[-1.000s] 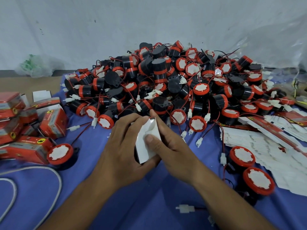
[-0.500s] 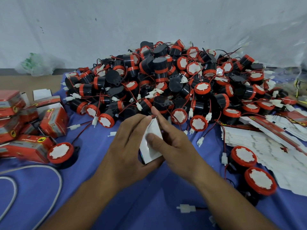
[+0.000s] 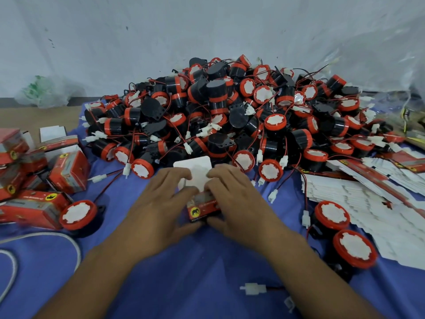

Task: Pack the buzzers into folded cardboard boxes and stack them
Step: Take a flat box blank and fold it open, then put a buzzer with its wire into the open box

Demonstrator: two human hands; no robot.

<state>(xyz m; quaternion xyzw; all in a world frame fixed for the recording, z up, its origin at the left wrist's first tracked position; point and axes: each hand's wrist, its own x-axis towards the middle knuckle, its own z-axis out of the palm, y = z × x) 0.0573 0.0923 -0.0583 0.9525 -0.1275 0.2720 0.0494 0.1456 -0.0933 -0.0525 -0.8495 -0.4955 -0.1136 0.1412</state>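
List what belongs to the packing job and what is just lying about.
Job: box held in the left hand and right hand; buzzer pile; flat cartons; packed boxes.
Lying about: plastic bag; white cable.

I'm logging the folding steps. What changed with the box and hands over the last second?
The left hand and right hand kept hold of the cardboard box and turned it: before, a white panel faced the camera; now the red printed side does, its white flap pointing toward the buzzer pile. Pile, packed boxes and flat cartons stayed put.
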